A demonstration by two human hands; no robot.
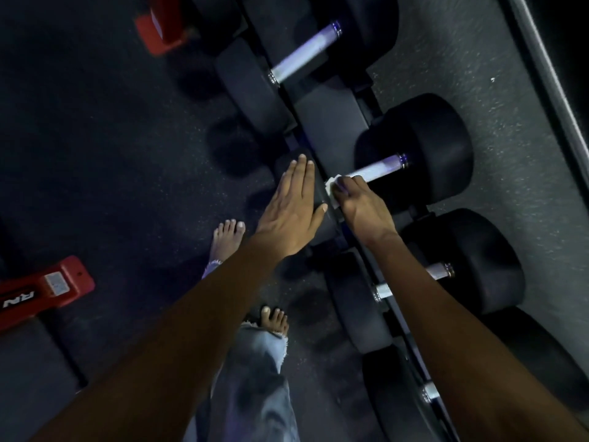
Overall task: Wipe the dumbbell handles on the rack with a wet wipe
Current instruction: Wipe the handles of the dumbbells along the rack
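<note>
From the head view, looking steeply down, both arms reach forward to a dumbbell rack [331, 119]. The left hand [291, 205] lies flat, fingers straight and held together, palm resting on the near black head of the middle dumbbell [414, 154]. The right hand [357, 202] has its fingers curled round a white wet wipe [331, 189], which is pressed against the near end of that dumbbell's pale handle [379, 169]; the rest of the handle shows bare toward the far head. Another dumbbell handle [302, 52] sits farther along the rack, and two more lie nearer, partly hidden by the right forearm. Bare feet and frayed jeans [258, 371] stand on the dark floor [95, 138].
</note>
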